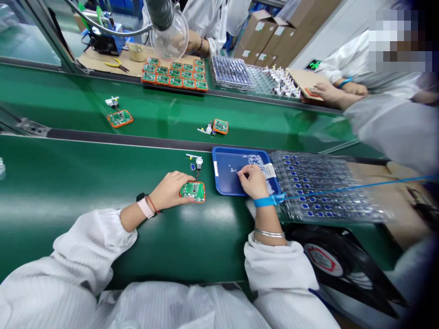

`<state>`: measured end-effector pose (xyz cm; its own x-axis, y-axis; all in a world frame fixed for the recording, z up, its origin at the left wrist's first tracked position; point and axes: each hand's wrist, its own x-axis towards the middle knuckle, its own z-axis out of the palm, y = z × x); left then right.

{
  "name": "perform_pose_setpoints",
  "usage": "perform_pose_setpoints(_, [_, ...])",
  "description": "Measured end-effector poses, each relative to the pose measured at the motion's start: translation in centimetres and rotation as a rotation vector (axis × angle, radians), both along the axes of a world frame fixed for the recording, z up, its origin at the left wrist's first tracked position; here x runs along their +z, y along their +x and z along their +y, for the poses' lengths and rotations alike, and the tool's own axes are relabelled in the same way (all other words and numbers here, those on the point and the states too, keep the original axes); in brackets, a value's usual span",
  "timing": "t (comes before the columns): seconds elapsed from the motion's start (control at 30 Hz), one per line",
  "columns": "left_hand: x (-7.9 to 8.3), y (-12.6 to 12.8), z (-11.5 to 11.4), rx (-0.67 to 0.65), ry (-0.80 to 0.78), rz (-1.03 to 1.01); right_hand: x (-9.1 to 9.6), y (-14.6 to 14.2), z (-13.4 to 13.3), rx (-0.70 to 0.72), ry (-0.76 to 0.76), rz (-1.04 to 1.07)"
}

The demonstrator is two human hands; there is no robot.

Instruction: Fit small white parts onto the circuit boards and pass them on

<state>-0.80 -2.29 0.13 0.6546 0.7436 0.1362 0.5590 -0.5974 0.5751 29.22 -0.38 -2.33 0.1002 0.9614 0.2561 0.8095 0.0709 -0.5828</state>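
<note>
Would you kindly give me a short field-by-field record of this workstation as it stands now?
Left hand: holds board flat on belt
Right hand: fingertips down in blue tray, among white parts; grasp unclear
Right of tray: blister tray with blue components
Behind board: wired part
Far belt: two loose boards
Far bench: batch of boards; co-worker's hand
</note>
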Motion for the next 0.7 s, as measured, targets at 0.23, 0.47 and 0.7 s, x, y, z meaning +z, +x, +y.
perform_pose_setpoints(0.23, [0.2,1.2,0.2,0.113,-0.093,-0.328,2.7,-9.8,-3.7,0.388,0.047,0.239])
perform_pose_setpoints(0.47, [-0.3,1.2,0.4,0.136,-0.196,-0.318,1.8,-12.0,-4.7,0.434,-0.031,0.279])
perform_pose_setpoints(0.7, [0.0,1.9,1.1,0.179,-0.252,-0.17,0.7,-12.2,-4.7,0.342,-0.055,0.249])
